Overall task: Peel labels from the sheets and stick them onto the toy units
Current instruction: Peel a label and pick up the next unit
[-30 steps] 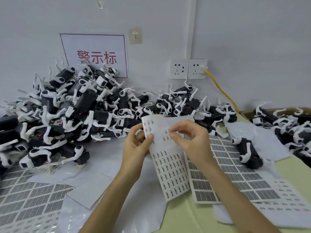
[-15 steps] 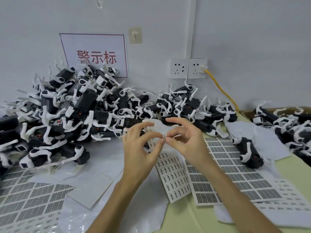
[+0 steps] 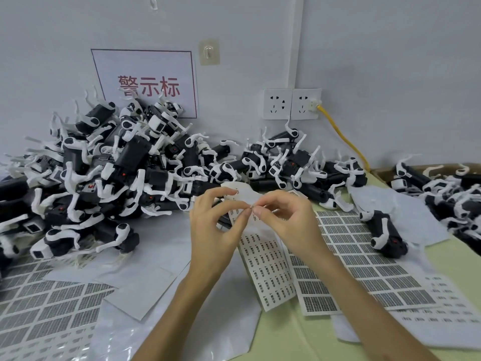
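Note:
A narrow label sheet [image 3: 268, 267] lies on the table, its top end curled up behind my hands. My left hand [image 3: 216, 225] and my right hand [image 3: 286, 220] meet fingertip to fingertip above it and pinch one small white label [image 3: 251, 207] between thumbs and forefingers. A big heap of black-and-white toy units [image 3: 125, 168] fills the table's left and back. One single toy unit [image 3: 385, 233] lies on a sheet to the right of my right hand.
Wider label sheets [image 3: 364, 267] lie right of the narrow one, and more sheets [image 3: 39, 316] cover the front left. A cardboard box with toy units [image 3: 447, 188] stands far right. Wall sockets [image 3: 291, 103] with a yellow cable [image 3: 343, 136] are behind.
My left hand let the sheet drop back onto the table. A label came off the sheet and both hands now pinch it together above the sheet.

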{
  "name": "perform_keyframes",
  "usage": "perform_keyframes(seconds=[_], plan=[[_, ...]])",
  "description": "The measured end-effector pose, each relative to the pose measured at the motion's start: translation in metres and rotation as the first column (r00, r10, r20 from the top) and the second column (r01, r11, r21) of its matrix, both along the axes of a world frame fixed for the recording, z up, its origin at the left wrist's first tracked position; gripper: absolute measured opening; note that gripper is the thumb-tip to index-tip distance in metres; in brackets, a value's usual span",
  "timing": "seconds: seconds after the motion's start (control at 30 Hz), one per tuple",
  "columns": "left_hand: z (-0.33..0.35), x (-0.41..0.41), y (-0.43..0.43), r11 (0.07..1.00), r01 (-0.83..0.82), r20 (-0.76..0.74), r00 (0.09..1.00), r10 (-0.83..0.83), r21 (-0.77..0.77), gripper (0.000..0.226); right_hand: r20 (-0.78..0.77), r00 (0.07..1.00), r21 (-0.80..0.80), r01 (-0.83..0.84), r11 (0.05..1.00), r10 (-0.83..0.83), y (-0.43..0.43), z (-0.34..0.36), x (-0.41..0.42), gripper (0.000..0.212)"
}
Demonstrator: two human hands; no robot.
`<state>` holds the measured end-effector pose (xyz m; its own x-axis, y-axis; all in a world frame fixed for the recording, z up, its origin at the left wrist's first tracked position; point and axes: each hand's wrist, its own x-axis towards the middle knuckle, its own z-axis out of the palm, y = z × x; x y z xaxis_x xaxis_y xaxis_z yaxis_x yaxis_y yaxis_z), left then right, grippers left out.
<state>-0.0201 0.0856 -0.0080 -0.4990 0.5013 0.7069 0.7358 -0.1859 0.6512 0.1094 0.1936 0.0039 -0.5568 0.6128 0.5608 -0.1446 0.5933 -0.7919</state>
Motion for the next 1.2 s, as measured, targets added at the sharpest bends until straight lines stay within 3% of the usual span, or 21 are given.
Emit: perform_keyframes(seconds=[0.1,0.2,0.3,0.37,0.43,0.5,0.6,0.73,0.83,0.9,0.97,1.03,1.1,1.2], plan=[[-0.001,-0.001,0.001,0.999,-0.020,-0.039,0.999,0.021,0.031,0.011,0.011,1.000,0.003,-0.005,1.000,0.005,-0.001,0.000,0.000,0.008],[-0.005,-0.009,0.002,0.994,-0.096,0.001,0.995,0.096,0.054,0.038,-0.003,1.000,-0.009,0.021,1.000,-0.021,-0.001,-0.001,-0.001,0.007],[-0.008,-0.027,0.000,0.959,-0.201,0.020,0.978,0.209,-0.202,0.064,-0.065,0.997,-0.112,0.030,0.993,-0.037,0.000,-0.002,-0.001,0.009],[-0.012,-0.036,0.001,0.877,-0.216,-0.095,0.976,0.194,-0.428,0.073,-0.053,0.996,-0.148,0.065,0.987,-0.073,0.002,-0.004,-0.003,0.012],[-0.018,-0.039,0.004,0.814,-0.252,-0.280,0.953,0.116,-0.523,0.077,0.063,0.991,-0.146,0.124,0.981,-0.116,0.006,-0.009,-0.005,0.015],[-0.023,-0.037,0.008,0.815,-0.269,-0.424,0.905,0.031,-0.514,0.070,0.205,0.972,-0.161,0.151,0.975,-0.117,0.011,-0.013,-0.007,0.017],[-0.026,-0.034,0.011,0.835,-0.242,-0.475,0.879,-0.026,-0.494,0.060,0.321,0.944,-0.196,0.145,0.970,-0.076,0.011,-0.015,-0.009,0.020],[-0.027,-0.032,0.011,0.865,-0.347,-0.506,0.852,0.130,-0.361,0.063,0.384,0.921,-0.190,0.145,0.971,-0.063,0.008,-0.016,-0.011,0.021],[-0.021,-0.034,0.009,0.893,-0.407,-0.379,0.870,0.315,-0.193,0.061,0.459,0.887,-0.181,0.153,0.971,-0.055,0.010,-0.016,-0.011,0.023],[-0.015,-0.037,0.005,0.914,-0.397,-0.171,0.909,0.380,-0.082,0.054,0.507,0.861,-0.175,0.143,0.974,-0.036,0.011,-0.018,-0.011,0.026],[-0.010,-0.038,0.000,0.948,-0.307,0.142,0.945,0.295,0.078,0.048,0.547,0.837,-0.176,0.123,0.977,-0.007,0.011,-0.022,-0.012,0.028],[-0.002,-0.035,-0.005,0.940,-0.245,0.395,0.908,0.137,0.237,0.047,0.604,0.797,-0.149,0.096,0.984,0.013,0.011,-0.028,-0.012,0.027],[0.004,-0.033,-0.007,0.932,-0.179,0.526,0.850,-0.014,0.314,0.044,0.641,0.768,-0.092,0.070,0.993,0.005,0.012,-0.033,-0.013,0.024],[0.007,-0.032,-0.007,0.953,-0.051,0.655,0.737,-0.165,0.298,0.037,0.593,0.805,-0.082,0.087,0.993,-0.021,0.010,-0.034,-0.013,0.021]])
